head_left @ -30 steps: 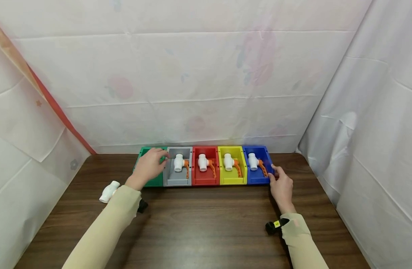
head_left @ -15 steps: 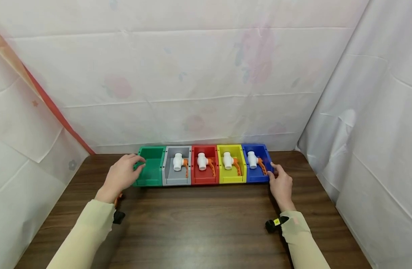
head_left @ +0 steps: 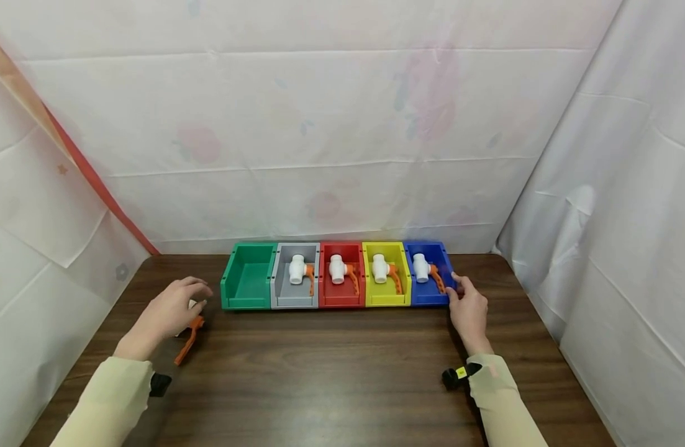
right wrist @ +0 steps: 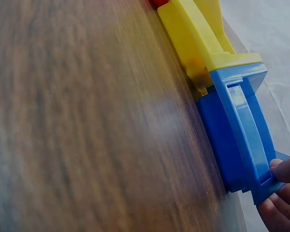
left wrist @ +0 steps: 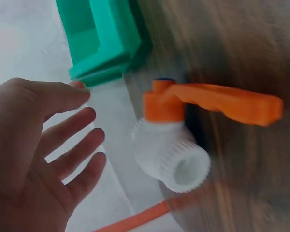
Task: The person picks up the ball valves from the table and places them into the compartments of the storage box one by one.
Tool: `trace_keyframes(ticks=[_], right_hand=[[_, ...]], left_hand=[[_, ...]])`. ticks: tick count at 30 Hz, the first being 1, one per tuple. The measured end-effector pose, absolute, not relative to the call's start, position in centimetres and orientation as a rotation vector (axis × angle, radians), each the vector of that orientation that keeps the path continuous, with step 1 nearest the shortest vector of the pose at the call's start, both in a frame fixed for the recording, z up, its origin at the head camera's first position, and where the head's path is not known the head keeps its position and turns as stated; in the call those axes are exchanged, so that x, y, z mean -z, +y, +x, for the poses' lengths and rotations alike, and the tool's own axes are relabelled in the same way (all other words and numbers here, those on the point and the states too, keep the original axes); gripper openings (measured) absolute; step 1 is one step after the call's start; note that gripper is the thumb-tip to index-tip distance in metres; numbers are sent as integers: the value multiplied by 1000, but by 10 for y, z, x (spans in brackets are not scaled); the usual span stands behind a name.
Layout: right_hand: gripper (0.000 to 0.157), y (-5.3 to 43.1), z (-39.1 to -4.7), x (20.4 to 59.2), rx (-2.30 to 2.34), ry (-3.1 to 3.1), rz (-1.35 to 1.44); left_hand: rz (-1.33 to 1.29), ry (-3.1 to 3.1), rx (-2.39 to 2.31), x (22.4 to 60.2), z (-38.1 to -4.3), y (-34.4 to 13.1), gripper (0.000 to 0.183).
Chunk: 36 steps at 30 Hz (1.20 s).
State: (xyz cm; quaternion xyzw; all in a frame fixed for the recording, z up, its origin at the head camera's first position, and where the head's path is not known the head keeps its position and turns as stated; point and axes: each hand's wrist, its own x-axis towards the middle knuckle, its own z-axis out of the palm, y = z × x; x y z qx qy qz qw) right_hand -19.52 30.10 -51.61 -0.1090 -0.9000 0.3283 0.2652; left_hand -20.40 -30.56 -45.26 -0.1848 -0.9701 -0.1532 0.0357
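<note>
My left hand (head_left: 164,313) hovers over a ball valve (left wrist: 166,145) with a white body and an orange lever. Its fingers are spread and relaxed with nothing between them in the left wrist view. The hand partly hides the valve in the head view, where the orange lever (head_left: 187,344) shows beside it. At the right end of a row of joined bins, my right hand (head_left: 469,313) pinches the side wall of the blue bin (right wrist: 222,140), thumb inside the rim and fingers outside. A similar valve (head_left: 427,269) lies in that bin.
The green bin (head_left: 247,279) at the row's left end holds nothing. Grey (head_left: 294,302), red (head_left: 341,300) and yellow (head_left: 387,299) bins each hold one white-and-orange valve. A white printed sheet (head_left: 320,124) hangs behind the wooden table (head_left: 320,379).
My left hand has moved from over the green bin, left and toward me, to above the loose valve. The right hand stays on the blue bin.
</note>
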Motion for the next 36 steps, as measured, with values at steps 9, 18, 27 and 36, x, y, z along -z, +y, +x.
trace_keyframes(ticks=[9, 18, 27, 36], right_hand=[[34, 301, -196, 517, -888, -2424, -288], [35, 300, -193, 516, -875, -2428, -298], [35, 301, -195, 517, -870, -2433, -308], [35, 300, -194, 517, -858, -2432, -306]], left_hand=[[-568, -3070, 435, 465, -193, -319, 21], [-692, -3093, 381, 466, -183, -328, 25], [-760, -3103, 334, 464, -183, -331, 41], [-783, -3169, 295, 466, -185, -334, 58]])
